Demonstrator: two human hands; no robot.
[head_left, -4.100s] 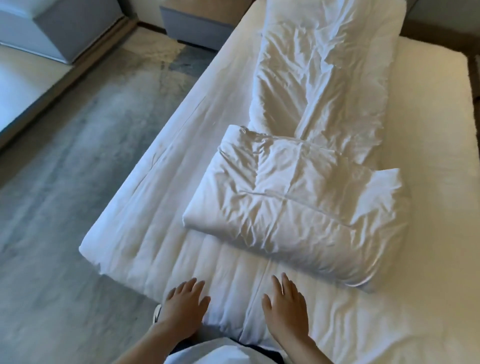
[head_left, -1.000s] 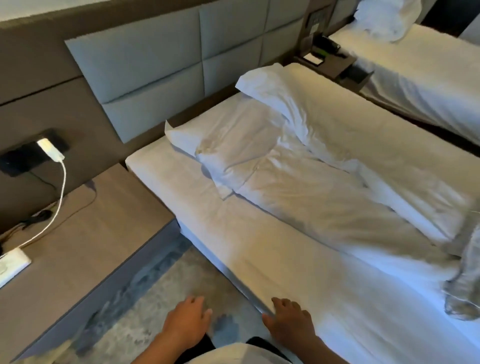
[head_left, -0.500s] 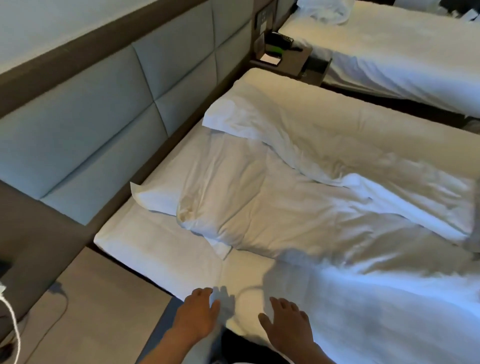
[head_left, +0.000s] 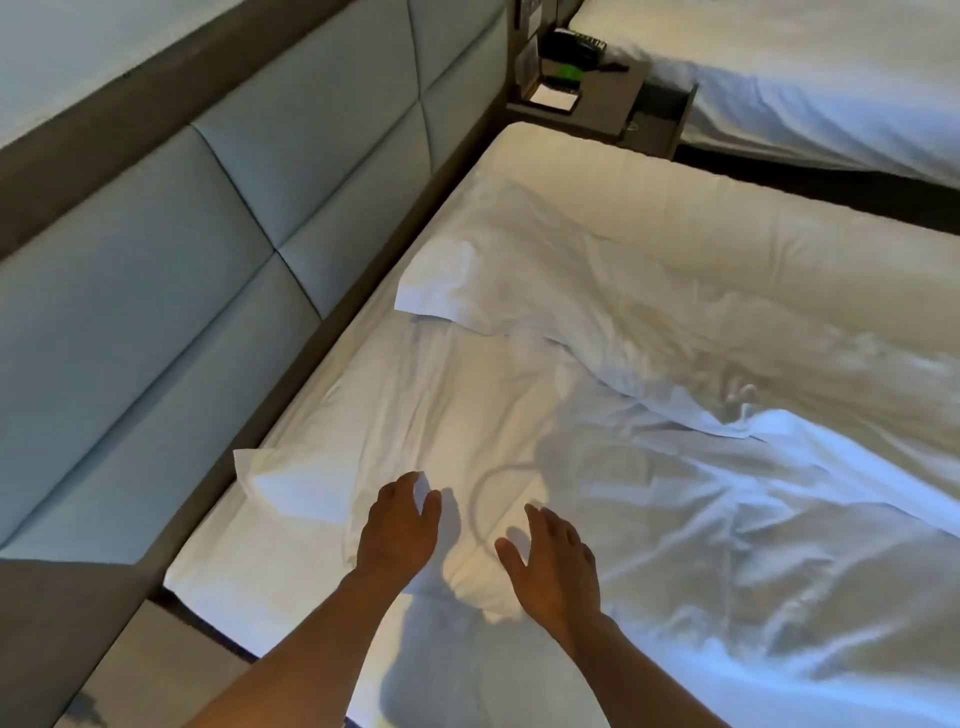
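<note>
As both reach over the bed (head_left: 234, 587), the left hand (head_left: 397, 525) and right hand (head_left: 553, 561) spread relaxed fingers over a rumpled white pillow (head_left: 441, 405). Neither holds anything.

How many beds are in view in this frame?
2. The near bed fills the foreground along the padded headboard; the far bed lies at top right, beyond the nightstand. Others may lie out of frame.

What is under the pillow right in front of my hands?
The pillow lies on the white mattress, which shows along its left and near edges. A second pillow overlaps its far end. Anything beneath its middle is covered and cannot be seen.
</note>
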